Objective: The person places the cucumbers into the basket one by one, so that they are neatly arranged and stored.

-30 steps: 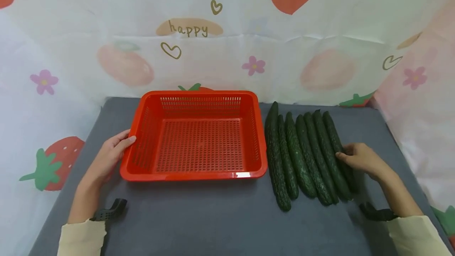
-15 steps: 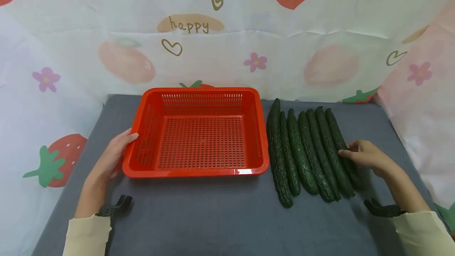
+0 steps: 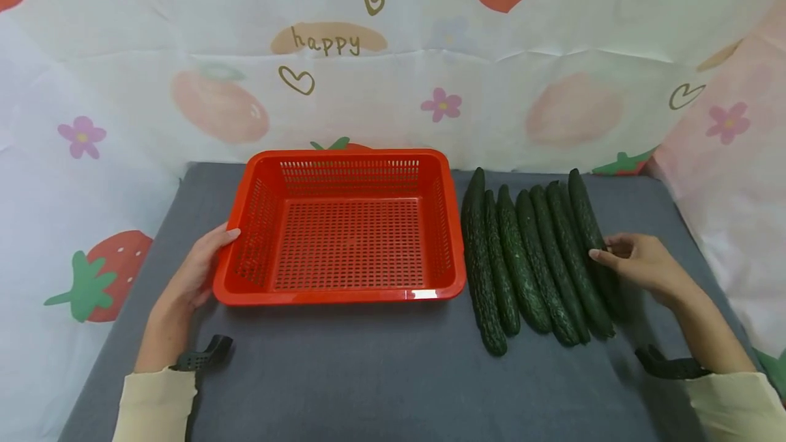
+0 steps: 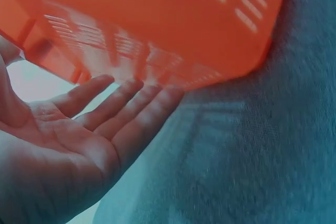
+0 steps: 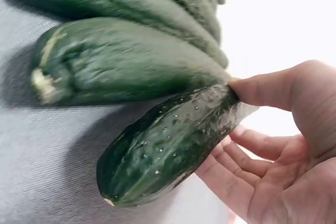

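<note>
A red plastic basket with slotted walls sits on the grey-covered table. My left hand holds its left rim, thumb over the top; in the left wrist view the fingers lie against the outer wall. To the right of the basket, several dark green cucumbers lie side by side. My right hand pinches the rightmost cucumber between thumb and fingers. In the right wrist view, that bumpy cucumber is tilted, its near end above a shadow on the cloth, beside its neighbour.
Behind the table hangs a pale curtain printed with strawberries, flowers and hearts; it also runs along both sides. Dark straps are worn on both wrists below beige sleeves. The grey cloth spreads in front of the basket.
The rightmost cucumber's far end has risen and shifted away from the row, with my right hand pinching it. My left hand stays on the basket rim. The whole view has shifted slightly.
</note>
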